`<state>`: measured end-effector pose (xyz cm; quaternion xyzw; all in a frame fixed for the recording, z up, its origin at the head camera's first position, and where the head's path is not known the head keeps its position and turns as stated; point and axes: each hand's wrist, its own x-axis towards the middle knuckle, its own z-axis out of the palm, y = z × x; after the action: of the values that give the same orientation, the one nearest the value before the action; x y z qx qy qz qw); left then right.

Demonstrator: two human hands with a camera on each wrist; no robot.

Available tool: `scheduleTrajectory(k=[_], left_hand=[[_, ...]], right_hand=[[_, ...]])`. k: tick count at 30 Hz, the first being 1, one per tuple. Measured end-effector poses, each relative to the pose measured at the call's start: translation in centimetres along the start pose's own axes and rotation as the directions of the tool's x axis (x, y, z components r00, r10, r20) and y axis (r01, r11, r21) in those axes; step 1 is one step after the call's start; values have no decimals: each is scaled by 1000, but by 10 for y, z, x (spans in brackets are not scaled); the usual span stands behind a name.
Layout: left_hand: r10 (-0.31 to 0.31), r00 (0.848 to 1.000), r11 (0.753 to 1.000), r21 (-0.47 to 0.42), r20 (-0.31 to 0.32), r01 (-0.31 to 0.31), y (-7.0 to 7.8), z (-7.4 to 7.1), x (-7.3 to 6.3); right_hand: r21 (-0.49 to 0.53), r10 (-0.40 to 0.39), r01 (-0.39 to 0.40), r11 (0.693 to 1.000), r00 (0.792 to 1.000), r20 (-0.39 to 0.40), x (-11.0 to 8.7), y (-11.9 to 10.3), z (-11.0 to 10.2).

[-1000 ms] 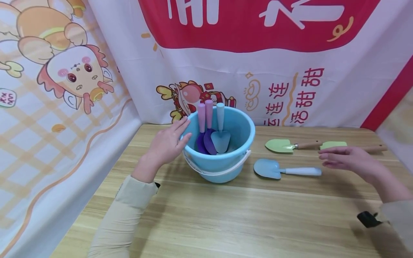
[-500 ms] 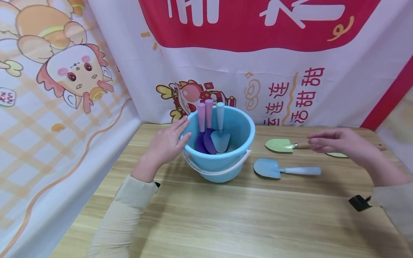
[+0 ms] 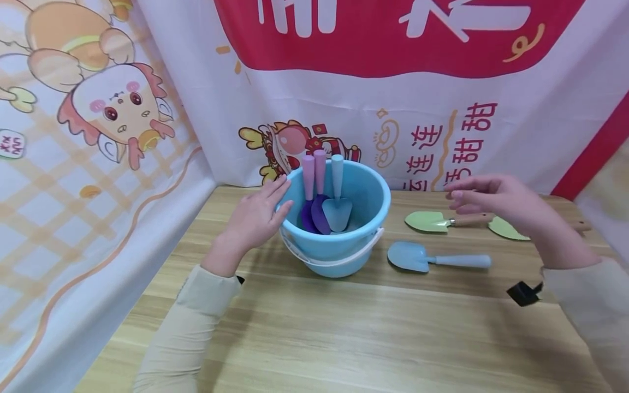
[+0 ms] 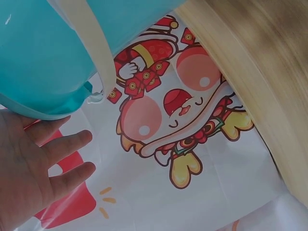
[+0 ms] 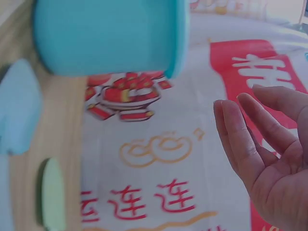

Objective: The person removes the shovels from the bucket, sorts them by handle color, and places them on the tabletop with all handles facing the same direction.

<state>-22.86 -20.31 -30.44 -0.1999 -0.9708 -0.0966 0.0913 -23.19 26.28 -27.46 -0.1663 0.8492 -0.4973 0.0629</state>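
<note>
A light blue bucket (image 3: 339, 254) with a white handle (image 3: 339, 261) stands on the wooden table. Two purple trowels with pink handles (image 3: 314, 174) and a blue trowel (image 3: 337, 210) lean inside it. My left hand (image 3: 255, 215) rests on the bucket's left rim, fingers extended; the left wrist view shows its fingers (image 4: 72, 144) spread beneath the rim. My right hand (image 3: 496, 202) hovers in the air above the green trowels, holding nothing, its fingers loosely bent. Under it lie a green trowel (image 3: 426, 221) with a wooden handle and another green one (image 3: 508, 228), partly hidden by the arm.
In front of the green trowels lies a blue trowel (image 3: 408, 256) with a pale blue handle. A printed cloth (image 3: 314, 98) hangs directly behind the table, and another patterned cloth (image 3: 64, 229) covers the left side.
My right hand has risen and moved left from the far-right green trowel, uncovering part of that trowel's blade. My left hand has stayed on the bucket rim.
</note>
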Motion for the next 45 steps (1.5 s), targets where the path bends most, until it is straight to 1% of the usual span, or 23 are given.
scheduleTrajectory(k=[1, 6, 10, 14, 18, 25, 29, 35, 38, 45], left_hand=[[-2, 1000, 1000, 5, 0, 2, 0, 0, 0], [-4, 1000, 1000, 11, 5, 4, 0, -1, 0], [-7, 1000, 1000, 5, 11, 7, 0, -1, -1], [-19, 1000, 1000, -1, 7, 19, -2, -1, -4], [-18, 1000, 1000, -3, 1, 18, -4, -1, -5], [-20, 1000, 1000, 0, 0, 20, -5, 0, -6], [-6, 1000, 1000, 2, -5, 6, -4, 0, -4], [7, 1000, 1000, -9, -9, -7, -1, 0, -1], [8, 1000, 1000, -13, -10, -8, -1, 0, -1], [11, 1000, 1000, -11, -7, -11, -1, 0, 1]], right_hand=[[4, -17, 17, 1000, 1000, -12, 2, -4, 1], [-6, -52, 52, 999, 997, -52, 11, -22, 7], [-4, -65, 65, 998, 995, -72, 22, -31, 21], [55, -90, 96, 994, 992, -93, 34, -38, 42], [136, -108, 124, 983, 987, -119, 44, -44, 59], [231, -145, 158, 960, 987, -70, 66, -49, 81], [225, -173, 183, 957, 983, -62, 77, -50, 91], [188, -158, 173, 967, 983, -94, 90, -56, 102], [172, -163, 178, 969, 982, -97, 98, -60, 104], [64, -222, 227, 972, 971, -86, 118, -68, 112]])
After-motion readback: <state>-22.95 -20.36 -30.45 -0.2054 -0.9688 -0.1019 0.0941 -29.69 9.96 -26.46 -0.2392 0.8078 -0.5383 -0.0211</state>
